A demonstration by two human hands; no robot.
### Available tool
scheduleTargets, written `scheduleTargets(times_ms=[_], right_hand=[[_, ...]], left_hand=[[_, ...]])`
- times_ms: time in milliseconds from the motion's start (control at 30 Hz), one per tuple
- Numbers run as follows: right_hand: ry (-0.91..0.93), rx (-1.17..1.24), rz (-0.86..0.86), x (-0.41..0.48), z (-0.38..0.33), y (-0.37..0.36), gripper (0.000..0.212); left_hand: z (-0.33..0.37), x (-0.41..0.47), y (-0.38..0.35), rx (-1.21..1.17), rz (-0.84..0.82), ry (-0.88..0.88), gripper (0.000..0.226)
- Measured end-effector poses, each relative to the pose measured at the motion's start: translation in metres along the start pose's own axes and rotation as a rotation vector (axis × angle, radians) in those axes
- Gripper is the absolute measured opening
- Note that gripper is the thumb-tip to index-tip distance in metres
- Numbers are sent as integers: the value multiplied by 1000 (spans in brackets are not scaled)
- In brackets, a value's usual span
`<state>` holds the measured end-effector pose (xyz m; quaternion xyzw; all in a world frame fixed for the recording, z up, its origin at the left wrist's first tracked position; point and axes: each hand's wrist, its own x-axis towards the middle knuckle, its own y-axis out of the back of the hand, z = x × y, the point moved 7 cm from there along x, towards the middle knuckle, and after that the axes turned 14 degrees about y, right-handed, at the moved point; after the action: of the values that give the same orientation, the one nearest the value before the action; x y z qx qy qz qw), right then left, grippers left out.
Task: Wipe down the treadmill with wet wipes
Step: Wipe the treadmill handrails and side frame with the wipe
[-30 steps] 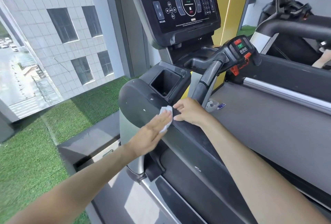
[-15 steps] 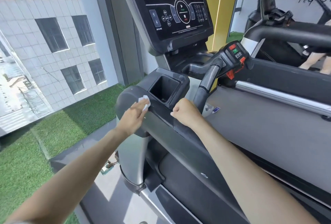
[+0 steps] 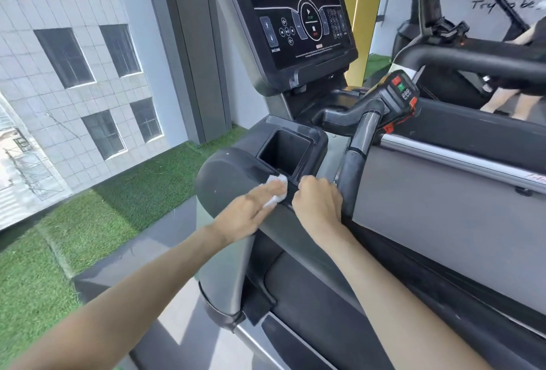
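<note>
The black treadmill fills the middle of the view, with its rounded left side arm (image 3: 224, 180) and a square cup holder (image 3: 283, 151) in it. My left hand (image 3: 251, 210) lies flat with straight fingers on a white wet wipe (image 3: 279, 185), pressing it on the arm just below the cup holder. My right hand (image 3: 317, 201) rests on the arm beside it with curled fingers, next to the black handlebar (image 3: 353, 174). The console screen (image 3: 298, 15) stands above.
A control pod with red and green buttons (image 3: 400, 89) tops the handlebar. The grey belt deck (image 3: 428, 216) lies to the right. A second machine (image 3: 472, 56) with a person on it stands at far right. A window and green turf (image 3: 124, 192) are at left.
My left hand slid the wipe from the outer curve of the arm back toward the cup holder's lower edge. My right hand stayed on the arm.
</note>
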<state>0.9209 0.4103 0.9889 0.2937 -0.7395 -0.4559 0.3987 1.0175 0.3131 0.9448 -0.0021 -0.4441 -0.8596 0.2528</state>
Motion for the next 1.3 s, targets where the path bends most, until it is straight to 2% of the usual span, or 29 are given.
scheduleTargets(times_ms=[100, 167, 200, 300, 367, 400, 500, 533, 700, 733, 800, 867, 900, 1067, 1133, 1233, 1300], right_hand=[[-71, 71, 35, 2, 5, 0, 18], [-103, 101, 59, 2, 8, -1, 22], [-114, 106, 69, 2, 8, -1, 23], [-143, 98, 86, 5, 8, -1, 24], [-169, 96, 91, 7, 9, -1, 24], [-184, 98, 99, 8, 10, 0, 22], [-211, 83, 120, 10, 11, -1, 20], [-210, 66, 126, 10, 10, -2, 20], [-247, 70, 125, 14, 12, -3, 15], [-268, 87, 127, 14, 13, -3, 13], [-290, 99, 133, 13, 14, -2, 12], [-264, 64, 128, 11, 10, -2, 12], [-240, 33, 120, 11, 6, -1, 12], [-133, -125, 102, 11, -11, -4, 12], [-81, -183, 126, 11, -20, -8, 15], [49, -224, 207, 15, -38, -19, 11], [114, -273, 246, 24, -51, -27, 11]], left_hand=[[-40, 28, 32, -39, 144, 260, 34], [-49, 37, 36, -52, 196, 345, 30], [-43, 37, 30, -68, 176, 320, 28], [-7, 18, 2, -79, 13, 84, 34], [-9, 16, 6, -43, 13, -6, 34], [-20, 23, 16, -29, 57, 29, 32], [-63, 49, 47, -34, 208, 290, 32], [-66, 51, 47, -40, 217, 318, 31], [-31, 25, 12, -110, -14, -17, 34], [-39, 32, 18, -89, 9, -6, 33], [-65, 55, 37, -63, 118, 142, 28], [-80, 68, 50, -32, 228, 249, 29], [-75, 69, 47, -23, 232, 247, 29], [-28, 33, 18, 3, 4, -110, 31], [-46, 39, 36, 7, 55, -38, 31], [-92, 53, 64, -53, 227, 259, 34], [-90, 49, 63, -87, 238, 277, 33]])
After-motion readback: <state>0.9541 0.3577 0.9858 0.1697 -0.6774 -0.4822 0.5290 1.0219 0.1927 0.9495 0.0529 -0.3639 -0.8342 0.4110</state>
